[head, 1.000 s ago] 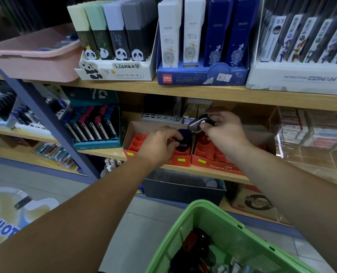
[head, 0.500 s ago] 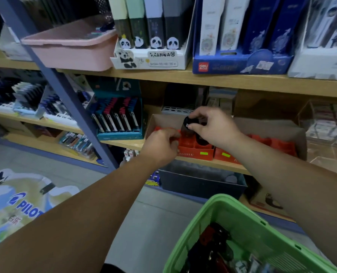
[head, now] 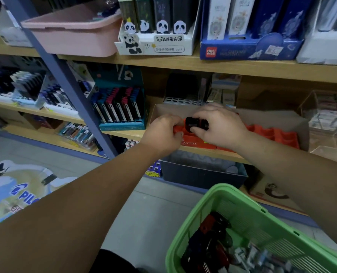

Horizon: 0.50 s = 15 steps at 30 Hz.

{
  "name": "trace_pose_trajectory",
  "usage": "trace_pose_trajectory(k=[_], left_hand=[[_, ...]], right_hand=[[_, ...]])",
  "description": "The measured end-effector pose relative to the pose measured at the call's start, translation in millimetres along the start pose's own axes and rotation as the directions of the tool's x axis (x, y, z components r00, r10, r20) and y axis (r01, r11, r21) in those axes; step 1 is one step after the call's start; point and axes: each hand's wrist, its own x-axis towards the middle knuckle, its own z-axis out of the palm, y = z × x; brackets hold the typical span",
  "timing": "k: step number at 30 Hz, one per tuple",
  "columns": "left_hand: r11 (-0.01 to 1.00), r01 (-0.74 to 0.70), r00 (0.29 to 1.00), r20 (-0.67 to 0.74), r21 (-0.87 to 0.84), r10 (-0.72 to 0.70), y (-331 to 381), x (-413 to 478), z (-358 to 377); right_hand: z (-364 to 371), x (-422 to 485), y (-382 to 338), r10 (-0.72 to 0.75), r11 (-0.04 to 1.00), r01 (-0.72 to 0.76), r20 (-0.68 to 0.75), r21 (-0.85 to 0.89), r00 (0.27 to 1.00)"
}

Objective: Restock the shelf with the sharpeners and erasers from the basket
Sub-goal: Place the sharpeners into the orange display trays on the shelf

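An orange slotted display tray (head: 272, 133) stands in a cardboard box on the middle shelf (head: 203, 152). My right hand (head: 220, 125) pinches a black sharpener (head: 195, 124) over the tray's left slots. My left hand (head: 161, 134) grips the tray's left front corner, fingers curled over its edge. A green basket (head: 246, 209) at the bottom right holds several dark and red sharpeners (head: 211, 239) and small pale wrapped erasers (head: 262, 259).
A blue upright post (head: 69, 89) runs left of the tray. A teal pen display (head: 122, 109) stands beside it. A pink tub (head: 75, 32), panda box (head: 156, 44) and blue box (head: 248, 50) sit above. A dark bin (head: 201, 174) stands below.
The view has drifted left and closer. My right hand lowered the black sharpener from above the tray down onto its left slots. My left hand stayed at the tray's corner.
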Motion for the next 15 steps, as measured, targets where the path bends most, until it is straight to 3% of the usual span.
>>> trace_pose_trajectory(k=[4, 8, 10, 12, 15], left_hand=[[0.999, -0.019, 1.000, 0.011, 0.042, 0.018, 13, -13, -10], [1.000, -0.004, 0.997, 0.083, 0.028, 0.001, 37, -36, -18], [1.000, 0.025, 0.979, 0.203, -0.016, -0.021, 52, -47, -14], [0.992, 0.101, 0.936, 0.346, -0.069, -0.071, 62, -60, 5], [0.980, 0.200, 0.863, 0.472, 0.005, -0.178, 56, -99, 65]], right_hand=[[-23, -35, -6, 0.039, 0.999, -0.040, -0.080, -0.021, 0.996], [-39, -91, -19, 0.151, 0.980, -0.146, -0.026, 0.138, 0.988], [-35, -130, -25, 0.168, 0.954, -0.189, 0.108, 0.234, 0.980], [-23, -174, -27, 0.176, 0.942, -0.251, 0.312, 0.221, 0.934], [7, -233, -19, 0.219, 0.947, -0.319, 0.638, 0.044, 0.738]])
